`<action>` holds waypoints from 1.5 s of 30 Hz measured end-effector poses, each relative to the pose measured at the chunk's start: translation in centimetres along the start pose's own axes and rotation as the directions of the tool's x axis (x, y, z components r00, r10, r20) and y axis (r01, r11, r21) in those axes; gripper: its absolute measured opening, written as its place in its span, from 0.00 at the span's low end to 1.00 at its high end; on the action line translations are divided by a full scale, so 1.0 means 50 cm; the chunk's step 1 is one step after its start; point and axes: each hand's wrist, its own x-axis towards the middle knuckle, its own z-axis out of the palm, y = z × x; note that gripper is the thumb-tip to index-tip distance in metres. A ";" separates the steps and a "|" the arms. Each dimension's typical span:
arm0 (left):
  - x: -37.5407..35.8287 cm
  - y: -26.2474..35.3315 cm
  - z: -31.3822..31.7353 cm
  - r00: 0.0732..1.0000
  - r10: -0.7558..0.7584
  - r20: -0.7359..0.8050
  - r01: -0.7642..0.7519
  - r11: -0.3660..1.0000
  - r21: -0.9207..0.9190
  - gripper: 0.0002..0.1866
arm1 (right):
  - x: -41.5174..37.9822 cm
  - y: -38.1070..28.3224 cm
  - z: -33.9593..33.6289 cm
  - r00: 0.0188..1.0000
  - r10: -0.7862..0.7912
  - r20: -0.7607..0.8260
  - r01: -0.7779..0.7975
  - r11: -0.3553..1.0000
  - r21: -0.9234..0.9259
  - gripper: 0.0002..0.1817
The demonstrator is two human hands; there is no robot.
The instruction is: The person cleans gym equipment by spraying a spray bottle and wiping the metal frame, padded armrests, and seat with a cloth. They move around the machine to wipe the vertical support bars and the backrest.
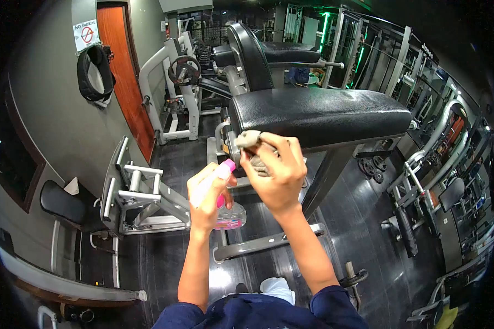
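Note:
My left hand [206, 194] is closed around the neck of a spray bottle [233, 215] with a pink nozzle and a clear body holding pink at the bottom. Bunched up in my right hand [280, 172] is a greyish cloth [250, 138], its folds showing between the fingers. Both hands are raised in front of me, close together, with the nozzle just left of the cloth. Right behind them stands a gym bench with a long black padded seat [324, 112] and an upright black backrest [251, 55].
Grey-framed gym machines stand on the left [140, 192] and along the right [428, 170]. Weight plates [372, 167] lie on the dark floor at right. A black belt [95, 75] hangs on the left wall by an orange door [123, 77]. The bench's metal foot [269, 242] is near my feet.

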 end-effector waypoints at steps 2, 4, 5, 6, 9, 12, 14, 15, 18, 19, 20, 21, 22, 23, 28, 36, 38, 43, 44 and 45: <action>-0.002 -0.007 0.002 0.998 0.036 -0.044 -0.039 0.996 -0.074 0.16 | -0.014 0.014 -0.011 1.000 -0.004 0.005 0.004 1.000 -0.011 0.11; -0.001 -0.011 0.007 0.997 0.059 -0.054 -0.062 0.997 -0.055 0.16 | -0.023 0.043 -0.030 1.000 -0.004 0.005 0.004 0.999 -0.048 0.10; -0.001 -0.013 0.009 0.995 0.077 -0.061 -0.079 0.996 -0.031 0.16 | -0.022 0.061 -0.043 1.000 0.020 -0.013 -0.021 0.997 -0.071 0.11; -0.002 -0.020 0.010 0.995 0.077 -0.064 -0.079 0.996 -0.032 0.16 | -0.019 0.075 -0.054 0.998 0.045 -0.032 -0.048 0.995 -0.092 0.11; -0.007 -0.045 0.013 0.984 0.154 -0.087 -0.160 0.985 -0.063 0.16 | 0.011 0.099 -0.073 0.982 0.105 -0.158 -0.125 0.984 -0.123 0.11; -0.001 -0.050 0.017 0.979 0.187 -0.076 -0.191 0.981 -0.042 0.13 | 0.037 0.077 -0.057 0.988 0.084 -0.130 -0.096 0.991 -0.092 0.11; 0.001 -0.049 0.022 0.985 0.165 -0.059 -0.165 0.986 0.006 0.10 | 0.033 0.059 -0.032 0.996 0.018 -0.087 -0.022 0.999 -0.044 0.10; 0.004 -0.046 0.025 0.989 0.133 -0.066 -0.133 0.991 0.010 0.09 | 0.028 0.046 -0.023 0.999 0.006 -0.037 -0.007 1.000 -0.022 0.10; 0.017 -0.038 0.038 0.989 0.113 -0.095 -0.105 0.991 0.081 0.10 | 0.006 0.036 -0.028 0.994 -0.012 0.110 0.008 0.999 0.032 0.09; 0.019 -0.036 0.039 0.989 0.108 -0.101 -0.097 0.989 0.109 0.12 | -0.004 0.044 -0.031 0.992 -0.011 0.125 0.006 0.999 0.043 0.10; 0.020 -0.033 0.042 0.988 0.111 -0.104 -0.099 0.988 0.115 0.12 | -0.006 0.055 -0.042 0.992 -0.012 0.123 0.006 0.999 0.050 0.10; 0.022 -0.027 0.047 0.988 0.105 -0.109 -0.091 0.989 0.120 0.12 | -0.007 0.070 -0.055 0.990 -0.029 0.140 0.024 0.999 0.034 0.11; 0.023 -0.023 0.050 0.989 0.098 -0.115 -0.083 0.989 0.125 0.13 | -0.008 0.086 -0.069 0.986 -0.045 0.158 0.043 0.999 0.018 0.11; 0.020 -0.028 0.055 0.980 0.126 -0.155 -0.112 0.989 0.096 0.14 | -0.010 0.105 -0.079 0.988 -0.031 0.154 0.032 0.999 -0.005 0.13; 0.023 -0.028 0.073 0.973 0.141 -0.181 -0.124 0.987 0.104 0.13 | 0.040 0.136 -0.119 0.998 0.057 0.040 -0.054 0.996 -0.069 0.12; 0.013 -0.020 0.090 0.967 0.133 -0.215 -0.128 0.991 0.036 0.13 | 0.065 0.062 -0.073 0.962 -0.057 0.268 0.038 0.996 0.077 0.07; 0.011 -0.012 0.100 0.963 0.152 -0.221 -0.153 0.988 0.016 0.13 | 0.054 0.081 -0.091 0.947 -0.061 0.314 0.037 0.996 0.082 0.08; 0.011 0.008 0.117 0.970 0.177 -0.170 -0.148 0.974 0.170 0.16 | 0.049 0.174 -0.164 0.966 0.032 0.258 -0.021 0.999 -0.046 0.11; 0.011 0.008 0.122 0.971 0.172 -0.166 -0.142 0.974 0.178 0.17 | 0.053 0.186 -0.175 0.975 0.055 0.216 -0.034 0.994 -0.099 0.10; 0.011 0.006 0.124 0.971 0.174 -0.164 -0.145 0.973 0.178 0.17 | 0.062 0.191 -0.174 0.986 0.061 0.154 -0.046 0.995 -0.093 0.10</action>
